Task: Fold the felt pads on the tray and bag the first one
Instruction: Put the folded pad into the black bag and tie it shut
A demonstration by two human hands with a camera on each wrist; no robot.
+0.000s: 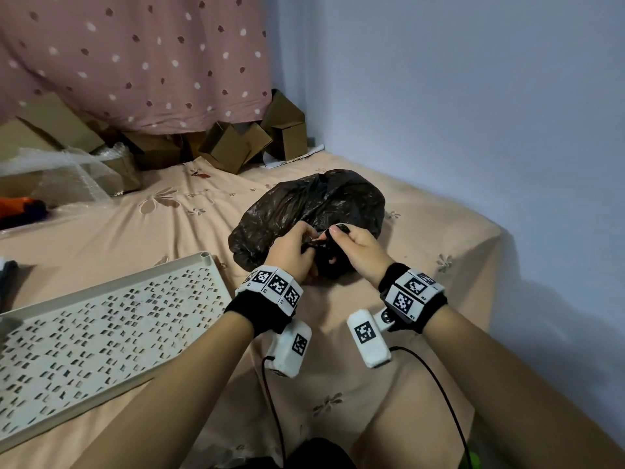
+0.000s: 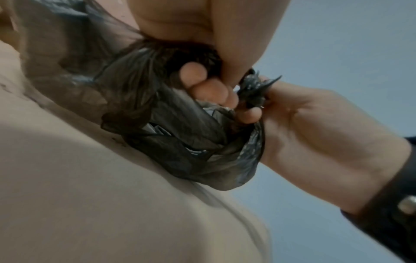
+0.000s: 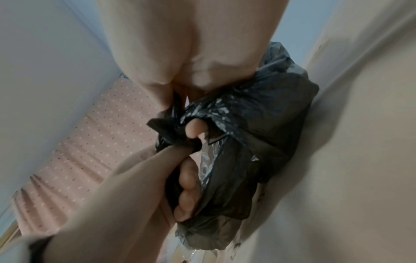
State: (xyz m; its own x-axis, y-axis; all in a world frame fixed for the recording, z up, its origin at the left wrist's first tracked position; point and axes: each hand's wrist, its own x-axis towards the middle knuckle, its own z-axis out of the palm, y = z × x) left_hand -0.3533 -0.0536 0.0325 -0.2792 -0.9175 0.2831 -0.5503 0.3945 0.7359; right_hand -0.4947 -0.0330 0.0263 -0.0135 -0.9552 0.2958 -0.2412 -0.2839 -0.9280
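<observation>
A black plastic bag [image 1: 311,204] lies bulging on the peach bedsheet. Both hands work at its gathered near end. My left hand [image 1: 297,240] grips a bunched strip of the bag, its fingers [image 2: 202,85] curled into the plastic. My right hand [image 1: 345,236] pinches another twisted strip [image 2: 254,89] between thumb and fingers. From the right wrist, the bag [image 3: 258,124] hangs between the left hand's fingers [image 3: 189,186] and my right palm. The white perforated tray [image 1: 101,326] lies at the left with nothing on its visible part. No felt pad shows; the bag's contents are hidden.
Cardboard boxes [image 1: 233,147] and bubble wrap [image 1: 61,174] pile up at the back under a pink dotted curtain [image 1: 135,62]. A blue-grey wall [image 1: 473,130] borders the bed on the right. An orange and dark item [image 1: 20,209] lies far left. Black cables [image 1: 439,384] trail from the wrist cameras.
</observation>
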